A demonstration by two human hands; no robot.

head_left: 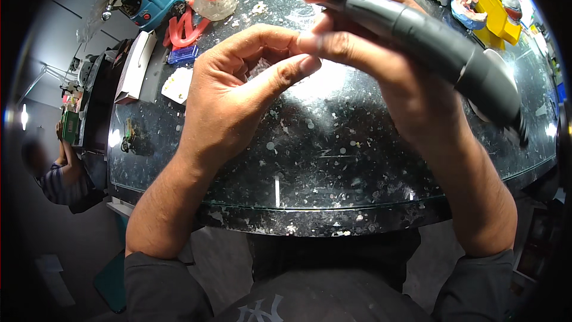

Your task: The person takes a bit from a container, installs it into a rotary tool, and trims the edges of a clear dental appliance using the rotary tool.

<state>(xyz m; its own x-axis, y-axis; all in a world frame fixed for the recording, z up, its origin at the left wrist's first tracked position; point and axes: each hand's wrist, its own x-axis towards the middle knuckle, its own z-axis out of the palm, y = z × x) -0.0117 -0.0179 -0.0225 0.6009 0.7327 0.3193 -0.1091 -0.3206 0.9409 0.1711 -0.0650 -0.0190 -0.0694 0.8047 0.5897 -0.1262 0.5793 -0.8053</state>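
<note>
Black, stiff and likely weighty, the hand tool [429, 42] sits in my right hand [381, 65] closed round its narrow front at 12 o'clock over the desk [333, 155], while my left hand [238, 89] pinches something hidden, seemingly tiny and fragile.

a flat white cardboard box [136, 67] lies at the left edge of the dark speckled counter [333, 161]. just right of it sit a small blue plastic case [183, 55] and a white card [177, 85].
</note>
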